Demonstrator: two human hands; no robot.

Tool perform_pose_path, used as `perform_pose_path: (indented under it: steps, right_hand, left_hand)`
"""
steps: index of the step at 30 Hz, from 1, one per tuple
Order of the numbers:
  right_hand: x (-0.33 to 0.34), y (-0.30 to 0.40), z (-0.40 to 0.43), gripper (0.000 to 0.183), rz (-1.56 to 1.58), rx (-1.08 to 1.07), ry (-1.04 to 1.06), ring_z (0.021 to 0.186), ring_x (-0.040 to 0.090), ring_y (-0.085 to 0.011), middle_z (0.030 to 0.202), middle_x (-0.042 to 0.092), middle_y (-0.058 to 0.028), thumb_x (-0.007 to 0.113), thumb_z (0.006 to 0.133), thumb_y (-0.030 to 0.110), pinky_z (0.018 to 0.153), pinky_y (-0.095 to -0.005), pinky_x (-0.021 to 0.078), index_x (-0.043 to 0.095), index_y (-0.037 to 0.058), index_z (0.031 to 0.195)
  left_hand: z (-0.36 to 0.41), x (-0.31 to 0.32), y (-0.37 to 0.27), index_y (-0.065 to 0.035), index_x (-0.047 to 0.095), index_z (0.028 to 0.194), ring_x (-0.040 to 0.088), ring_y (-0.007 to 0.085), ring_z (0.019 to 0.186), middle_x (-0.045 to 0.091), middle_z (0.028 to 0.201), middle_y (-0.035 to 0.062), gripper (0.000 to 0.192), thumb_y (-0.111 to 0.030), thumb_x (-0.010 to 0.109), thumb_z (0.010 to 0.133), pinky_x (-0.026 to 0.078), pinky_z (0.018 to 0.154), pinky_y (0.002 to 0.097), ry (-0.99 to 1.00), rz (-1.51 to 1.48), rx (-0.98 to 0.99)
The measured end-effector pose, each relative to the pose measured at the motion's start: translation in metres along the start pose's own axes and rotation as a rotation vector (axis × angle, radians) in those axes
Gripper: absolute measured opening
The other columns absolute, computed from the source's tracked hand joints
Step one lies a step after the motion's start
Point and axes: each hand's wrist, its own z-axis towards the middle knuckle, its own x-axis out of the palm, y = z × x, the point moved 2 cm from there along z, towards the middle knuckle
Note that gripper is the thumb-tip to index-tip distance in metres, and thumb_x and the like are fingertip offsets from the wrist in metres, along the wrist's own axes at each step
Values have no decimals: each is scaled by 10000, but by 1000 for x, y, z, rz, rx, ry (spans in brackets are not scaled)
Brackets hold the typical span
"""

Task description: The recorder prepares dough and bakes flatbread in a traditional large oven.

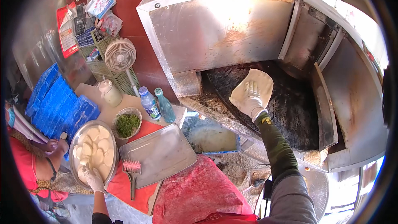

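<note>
My right hand (249,99), in a pale glove, lies spread on a flat sheet of dough (264,84) over the dark curved cooking surface (292,112) inside the metal oven. The palm side is hidden, so I cannot tell if it grips the dough. Down at the left, my gloved left hand (93,179) reaches into a large metal bowl (114,161) of pale dough pieces (94,149) in liquid. Its fingertips are at a dough piece at the bowl's near side. Beside the bowl, a pink-bristled dough docker or brush (132,169) rests on a metal tray (161,152).
A bowl of chopped greens (127,125), two bottles (150,103) and a white jug (109,92) stand behind the tray. A co-worker's hands (57,145) are left of the dough bowl, near blue crates (56,105). An upright metal plate (325,109) edges the cooking surface.
</note>
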Motion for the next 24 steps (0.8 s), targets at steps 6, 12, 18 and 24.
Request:
perform_pose_path:
  steps: [6,12,18,24]
  right_hand:
    - [0,-7,-1,1072,16,-14,-94,1412,17,-409,1494,85,-305,424,790,718,1136,-481,9,124,-84,1436]
    - [10,13,-33,1106,-31,-3,-102,1403,32,-426,1480,86,-331,438,782,723,1132,-501,7,134,-136,1409]
    - [18,16,-33,1117,-52,-37,-176,1411,60,-396,1482,123,-315,433,768,743,1140,-474,22,154,-127,1411]
    - [6,13,-6,1072,-28,-30,-85,1417,60,-381,1495,130,-288,390,790,734,1141,-461,39,168,-103,1422]
  left_hand:
    - [1,1,-7,72,474,1235,409,381,1238,466,1297,250,371,-81,498,898,344,1022,426,21,-27,-8]
    - [3,0,-3,78,467,1226,387,377,1255,478,1286,247,375,-87,507,893,345,1022,428,69,55,0]
    - [3,10,13,33,465,1270,454,385,1189,450,1285,259,416,-124,516,888,373,996,427,30,126,45]
    - [3,11,22,48,480,1244,461,389,1175,498,1260,246,404,-119,524,878,380,979,434,12,89,40]
